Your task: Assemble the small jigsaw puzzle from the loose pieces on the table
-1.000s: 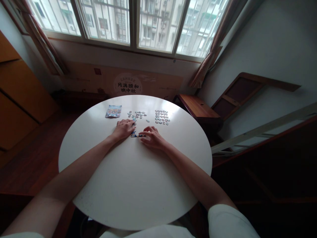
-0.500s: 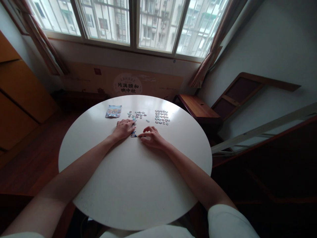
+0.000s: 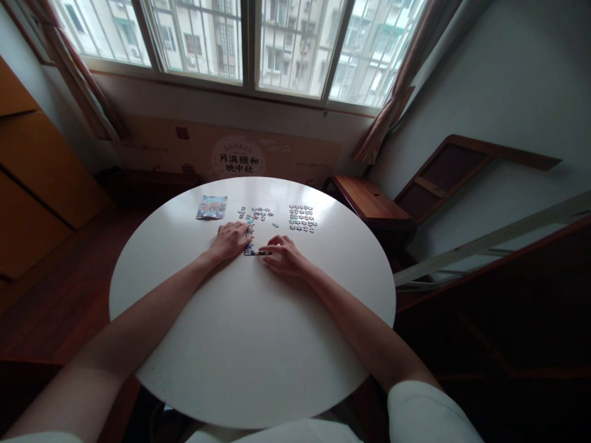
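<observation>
An L-shaped part of a jigsaw puzzle (image 3: 250, 251) lies on the white round table (image 3: 249, 344), one strip running away from me and a short row running right. My left hand (image 3: 231, 240) rests along the left side of the upright strip, its bent fingertips on the pieces and covering some of them. Over the right end of the short row is my right hand (image 3: 285, 255). Its thumb and index finger are a little apart on either side of the row, and dark blue and yellow pieces show between them.
Loose puzzle pieces (image 3: 262, 213) lie beyond my hands, with a single piece (image 3: 276, 225) nearer. More pieces (image 3: 302, 218) sit in rows to the right. A printed picture packet (image 3: 212, 207) lies at the back left. A wooden stool (image 3: 369, 198) stands past the table's right edge.
My right thumb and index finger have parted slightly, and more of the short row shows between them. My left hand has stayed in place.
</observation>
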`<state>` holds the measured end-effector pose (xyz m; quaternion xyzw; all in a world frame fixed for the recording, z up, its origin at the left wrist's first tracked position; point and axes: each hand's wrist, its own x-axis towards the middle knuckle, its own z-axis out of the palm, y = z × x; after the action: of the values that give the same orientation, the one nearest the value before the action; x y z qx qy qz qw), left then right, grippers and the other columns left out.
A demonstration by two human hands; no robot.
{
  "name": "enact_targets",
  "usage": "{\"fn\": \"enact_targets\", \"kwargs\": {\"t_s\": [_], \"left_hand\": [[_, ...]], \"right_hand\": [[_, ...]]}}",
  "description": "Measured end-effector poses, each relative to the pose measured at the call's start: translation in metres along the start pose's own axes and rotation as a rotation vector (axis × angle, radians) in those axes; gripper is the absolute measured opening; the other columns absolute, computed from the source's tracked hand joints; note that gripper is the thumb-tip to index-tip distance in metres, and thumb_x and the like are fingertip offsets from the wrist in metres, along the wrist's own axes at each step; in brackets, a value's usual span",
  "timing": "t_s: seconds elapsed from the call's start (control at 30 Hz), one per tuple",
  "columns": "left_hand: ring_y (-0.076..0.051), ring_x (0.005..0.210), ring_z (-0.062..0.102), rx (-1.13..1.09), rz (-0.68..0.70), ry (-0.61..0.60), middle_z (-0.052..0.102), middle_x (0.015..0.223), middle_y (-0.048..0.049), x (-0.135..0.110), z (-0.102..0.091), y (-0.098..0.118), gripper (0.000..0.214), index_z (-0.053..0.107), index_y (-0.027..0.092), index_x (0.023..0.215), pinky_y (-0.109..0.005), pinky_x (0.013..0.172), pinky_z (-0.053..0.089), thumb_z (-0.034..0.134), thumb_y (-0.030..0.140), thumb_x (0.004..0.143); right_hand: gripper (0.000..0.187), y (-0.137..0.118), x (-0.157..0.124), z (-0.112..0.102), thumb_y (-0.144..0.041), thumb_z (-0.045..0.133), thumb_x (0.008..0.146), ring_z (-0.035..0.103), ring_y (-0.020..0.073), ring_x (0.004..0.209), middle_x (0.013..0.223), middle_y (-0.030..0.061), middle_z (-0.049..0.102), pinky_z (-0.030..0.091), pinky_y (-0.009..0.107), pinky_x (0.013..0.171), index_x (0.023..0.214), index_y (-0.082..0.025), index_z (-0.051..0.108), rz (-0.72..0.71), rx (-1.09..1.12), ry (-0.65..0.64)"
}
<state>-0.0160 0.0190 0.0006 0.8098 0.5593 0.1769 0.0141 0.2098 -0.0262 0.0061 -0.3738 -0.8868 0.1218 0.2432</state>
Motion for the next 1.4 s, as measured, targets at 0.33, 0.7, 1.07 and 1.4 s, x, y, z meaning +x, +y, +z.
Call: {"fn": "enact_targets", "kwargs": {"t_s": [0.33, 0.7, 1.07, 1.4], "left_hand": [[-0.030, 0.117, 0.051, -0.010, 0.020, 0.027, 0.059, 0.131, -0.0082, -0.0001, 0.0025, -0.0022, 0.041, 0.061, 0.025, 0.123, -0.044, 0.097, 0.035, 0.044, 0.043, 0.091], [-0.028, 0.124, 0.048, -0.019, 0.041, 0.035, 0.057, 0.137, -0.0045, 0.0016, 0.0041, -0.0052, 0.040, 0.064, 0.026, 0.121, -0.043, 0.100, 0.036, 0.045, 0.043, 0.090], [-0.028, 0.122, 0.050, -0.026, 0.038, 0.039, 0.060, 0.134, -0.0032, 0.0011, 0.0028, -0.0043, 0.038, 0.066, 0.027, 0.118, -0.045, 0.099, 0.037, 0.047, 0.044, 0.090], [-0.029, 0.119, 0.051, -0.031, 0.044, 0.043, 0.060, 0.132, -0.0042, 0.0014, 0.0044, -0.0056, 0.039, 0.065, 0.026, 0.120, -0.045, 0.096, 0.038, 0.048, 0.044, 0.090]], "right_hand": [[0.030, -0.0014, -0.0006, -0.0016, -0.034, 0.063, 0.087, 0.048, 0.0222, 0.102, 0.108, 0.0071, 0.057, 0.036, 0.042, 0.095, 0.117, -0.033, 0.068, 0.001, 0.001, -0.024], [0.034, -0.0023, -0.0001, -0.0018, -0.033, 0.064, 0.087, 0.048, 0.0219, 0.102, 0.109, 0.0080, 0.057, 0.037, 0.041, 0.095, 0.121, -0.030, 0.066, 0.010, -0.022, -0.022], [0.034, 0.0011, -0.0006, 0.0012, -0.034, 0.062, 0.087, 0.048, 0.0227, 0.102, 0.110, 0.0084, 0.057, 0.037, 0.041, 0.095, 0.121, -0.028, 0.066, 0.002, -0.028, -0.013], [0.042, 0.0015, -0.0006, 0.0026, -0.029, 0.065, 0.085, 0.048, 0.0227, 0.102, 0.109, 0.0082, 0.058, 0.038, 0.041, 0.094, 0.127, -0.029, 0.061, 0.010, 0.003, 0.015]]}}
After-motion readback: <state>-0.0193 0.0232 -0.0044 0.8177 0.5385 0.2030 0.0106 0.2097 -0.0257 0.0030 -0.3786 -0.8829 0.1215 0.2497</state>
